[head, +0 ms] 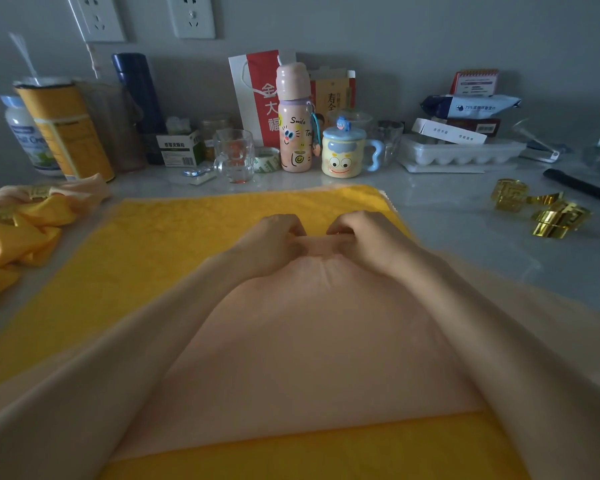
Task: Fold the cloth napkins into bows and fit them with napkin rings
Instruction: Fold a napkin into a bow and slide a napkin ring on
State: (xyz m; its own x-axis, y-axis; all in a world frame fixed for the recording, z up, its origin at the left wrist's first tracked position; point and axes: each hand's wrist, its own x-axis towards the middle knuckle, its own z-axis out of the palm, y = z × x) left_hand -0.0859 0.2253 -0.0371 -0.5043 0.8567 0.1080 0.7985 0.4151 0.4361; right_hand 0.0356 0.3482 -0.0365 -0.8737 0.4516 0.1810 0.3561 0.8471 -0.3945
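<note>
The peach napkin [312, 341] lies flat in the middle, close to the person, on top of a big yellow napkin [146, 265] spread on the table [465, 244]. At its far edge the left hand [274, 237] and the right hand [361, 237] sit side by side, almost touching. Both have curled fingers and pinch the peach cloth into little wrinkles between them. I think this is the start of the scrunching step, when the middle gets bunched up to make the bow's waist. The next move needs small, even folds and a tight hold, or the smooth cloth may slip flat again. After that a ring has to come from the right side. Now the count: one peach napkin in the hands and one yellow one under it. I can count two gold napkin rings [510, 195], well apart from the hands, with a shiny bit between them that may be a third. The pile of finished bows [18, 237] on the left is too tangled to count.
</note>
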